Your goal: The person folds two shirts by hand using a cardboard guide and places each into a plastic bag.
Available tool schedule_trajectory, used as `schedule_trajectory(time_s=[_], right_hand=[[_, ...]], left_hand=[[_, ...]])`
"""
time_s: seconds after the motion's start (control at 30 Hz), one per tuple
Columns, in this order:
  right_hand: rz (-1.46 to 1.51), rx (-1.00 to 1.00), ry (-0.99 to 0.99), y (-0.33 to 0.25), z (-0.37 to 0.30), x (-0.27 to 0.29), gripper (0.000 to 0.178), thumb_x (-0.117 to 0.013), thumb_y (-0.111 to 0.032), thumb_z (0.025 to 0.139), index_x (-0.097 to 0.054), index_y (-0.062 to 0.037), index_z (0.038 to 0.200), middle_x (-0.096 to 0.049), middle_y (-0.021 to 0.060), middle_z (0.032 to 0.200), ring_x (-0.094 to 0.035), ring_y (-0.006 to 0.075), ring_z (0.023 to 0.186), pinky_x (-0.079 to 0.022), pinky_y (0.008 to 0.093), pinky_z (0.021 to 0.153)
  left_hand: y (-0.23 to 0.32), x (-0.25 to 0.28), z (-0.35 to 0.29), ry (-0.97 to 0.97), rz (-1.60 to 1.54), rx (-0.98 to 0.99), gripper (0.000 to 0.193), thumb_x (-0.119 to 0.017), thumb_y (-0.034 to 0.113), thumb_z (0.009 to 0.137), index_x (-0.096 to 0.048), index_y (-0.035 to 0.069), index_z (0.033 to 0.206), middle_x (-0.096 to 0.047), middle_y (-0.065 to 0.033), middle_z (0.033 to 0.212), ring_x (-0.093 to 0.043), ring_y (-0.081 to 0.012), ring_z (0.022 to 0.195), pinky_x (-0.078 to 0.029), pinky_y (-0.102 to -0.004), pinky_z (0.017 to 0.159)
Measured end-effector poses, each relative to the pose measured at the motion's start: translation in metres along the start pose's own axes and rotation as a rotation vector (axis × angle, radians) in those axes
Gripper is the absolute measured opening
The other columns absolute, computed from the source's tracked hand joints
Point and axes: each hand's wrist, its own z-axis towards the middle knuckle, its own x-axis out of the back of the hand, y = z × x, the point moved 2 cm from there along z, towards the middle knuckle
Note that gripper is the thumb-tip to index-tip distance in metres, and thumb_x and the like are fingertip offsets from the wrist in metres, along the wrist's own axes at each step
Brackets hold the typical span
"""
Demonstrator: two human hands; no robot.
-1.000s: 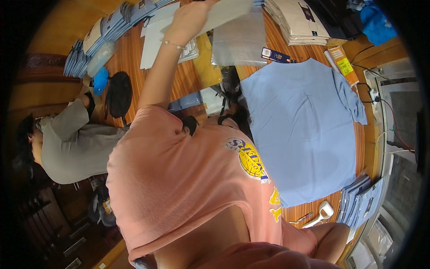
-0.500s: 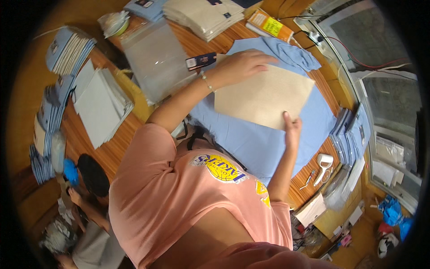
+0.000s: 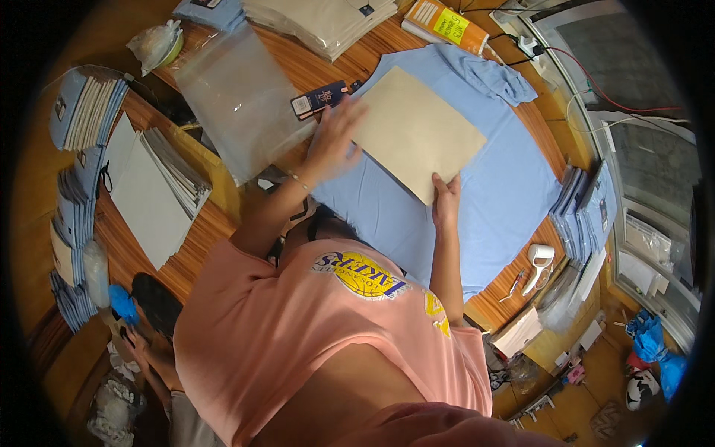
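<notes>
We list one beige card [image 3: 417, 130] over one blue shirt [image 3: 499, 201], our right hand [image 3: 446, 200] pinching the card's near corner, thumb on top, our left hand [image 3: 332, 141] beside it — fingers loosely spread, blurred, contact unclear.

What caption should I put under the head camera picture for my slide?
Right hand holding a beige cardboard sheet over a light-blue shirt, open left hand blurred beside it.
</notes>
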Motion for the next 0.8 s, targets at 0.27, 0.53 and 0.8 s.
schedule_trajectory(time_s=[0.27, 0.53, 0.8], right_hand=[[-0.367, -0.171, 0.044, -0.004, 0.002, -0.006, 0.056, -0.058, -0.005, 0.083, -0.031, 0.0006, 0.132, -0.061, 0.0094, 0.088, -0.059, 0.0134, 0.067, -0.047, 0.0265, 0.051], [-0.559, 0.061, 0.015, -0.012, 0.002, 0.0, 0.058, -0.063, -0.004, 0.078, -0.041, -0.006, 0.132, -0.053, 0.0051, 0.065, -0.045, 0.0097, 0.046, -0.035, 0.0251, 0.039], [-0.669, 0.007, -0.027, -0.01, 0.007, 0.008, 0.055, -0.066, -0.007, 0.078, -0.048, -0.0097, 0.13, -0.047, 0.001, 0.058, -0.044, 0.0084, 0.046, -0.037, 0.0251, 0.041]], left_hand=[[0.003, -0.054, -0.027, -0.156, 0.216, 0.056, 0.06, -0.054, 0.016, 0.081, -0.034, 0.016, 0.138, -0.023, -0.0168, 0.143, -0.015, -0.0378, 0.134, -0.012, -0.0629, 0.103], [0.001, -0.056, -0.029, -0.115, 0.18, 0.027, 0.057, -0.056, 0.019, 0.08, -0.038, 0.013, 0.134, -0.026, -0.0165, 0.141, -0.019, -0.0359, 0.133, -0.014, -0.0599, 0.105], [0.003, -0.056, -0.031, -0.083, 0.221, -0.01, 0.054, -0.057, 0.02, 0.078, -0.042, 0.009, 0.128, -0.031, -0.0184, 0.134, -0.024, -0.0357, 0.129, -0.017, -0.0615, 0.103]])
